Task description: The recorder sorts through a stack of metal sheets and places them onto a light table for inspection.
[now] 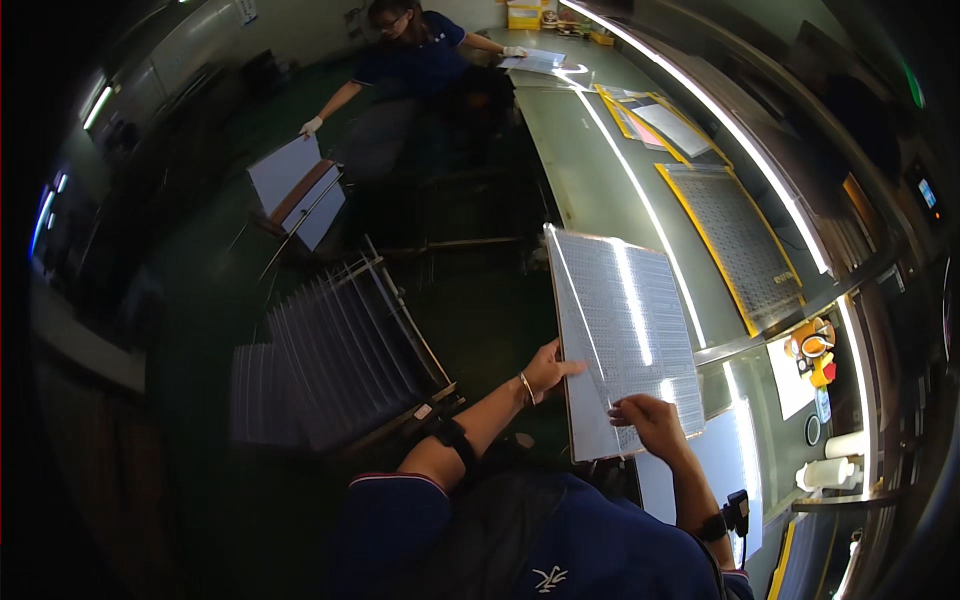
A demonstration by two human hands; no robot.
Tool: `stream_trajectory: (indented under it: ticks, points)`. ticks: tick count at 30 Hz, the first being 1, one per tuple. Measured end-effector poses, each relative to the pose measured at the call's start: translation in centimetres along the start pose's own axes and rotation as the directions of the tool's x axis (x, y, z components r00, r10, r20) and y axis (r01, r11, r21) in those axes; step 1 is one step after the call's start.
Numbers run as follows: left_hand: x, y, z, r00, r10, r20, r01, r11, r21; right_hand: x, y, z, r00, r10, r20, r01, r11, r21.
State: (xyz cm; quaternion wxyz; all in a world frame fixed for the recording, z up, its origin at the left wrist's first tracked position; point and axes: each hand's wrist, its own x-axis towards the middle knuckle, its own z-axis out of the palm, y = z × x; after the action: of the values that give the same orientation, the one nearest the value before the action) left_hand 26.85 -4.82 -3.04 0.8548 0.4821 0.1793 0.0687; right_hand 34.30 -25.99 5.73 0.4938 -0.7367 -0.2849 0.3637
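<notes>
A flat, pale rectangular panel (583, 415) is held up in front of me, tilted beside the bench edge. My left hand (546, 371) grips its left edge, thumb on the face. Over most of the panel lies a thin film (640, 325) with a fine dotted pattern, glossy under the lamp. Its slanting edge runs from the panel's top left corner down to my right hand (652, 422). There my right fingers are pinched together at that edge, near the panel's lower part. The fingertips' exact hold on the film is partly hidden.
At left stands a rack (350, 350) of upright sheets. The green bench (590, 170) at right carries a yellow-edged perforated sheet (735, 240), tape rolls (812, 342) and a white bottle (828, 474). Beyond, a gloved co-worker (425, 50) touches a white panel (285, 175) on a stand.
</notes>
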Motion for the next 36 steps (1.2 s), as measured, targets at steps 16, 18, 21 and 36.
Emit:
stream_trajectory:
  ticks: [16, 18, 21, 36]
  points:
    - [-24.3, 17.5, -10.5, 0.270, 0.748, -0.606, -0.364, 0.662, 0.655, -5.4, 17.5, -21.5, 0.709, 0.305, -0.635, -0.018, 0.909, 0.416]
    - [-24.4, 18.0, -10.6, 0.201, 0.809, -0.552, -0.292, 0.587, 0.755, -5.2, 15.9, -19.0, 0.660, 0.364, -0.658, 0.014, 0.869, 0.495]
    - [-23.9, 18.1, -12.1, 0.161, 0.828, -0.538, 0.010, 0.543, 0.840, -5.6, 15.0, -18.0, 0.658, 0.377, -0.652, -0.028, 0.878, 0.478]
    - [-17.6, 12.7, -15.9, 0.308, 0.678, -0.667, 0.331, 0.581, 0.744, -6.7, 13.9, -17.0, 0.618, 0.354, -0.702, -0.031, 0.903, 0.428]
